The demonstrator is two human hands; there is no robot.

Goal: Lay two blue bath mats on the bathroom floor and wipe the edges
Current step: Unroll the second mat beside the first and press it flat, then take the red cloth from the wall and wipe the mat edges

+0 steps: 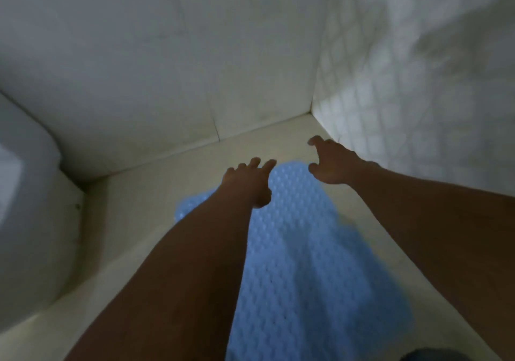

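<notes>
A light blue bubble-textured bath mat (303, 249) lies flat on the pale bathroom floor, running from the bottom of the view toward the far corner. My left hand (249, 182) is stretched out over its far left end, fingers apart, holding nothing. My right hand (331, 162) hovers past the mat's far right end, close to the wall, fingers curled apart and empty. Both forearms cover parts of the mat. Only one mat is in view.
A white toilet (25, 207) stands at the left. Tiled walls (404, 96) meet in a corner just beyond the mat. Bare floor (133, 213) shows between the mat and the toilet. A dark object (434, 355) sits at the bottom right edge.
</notes>
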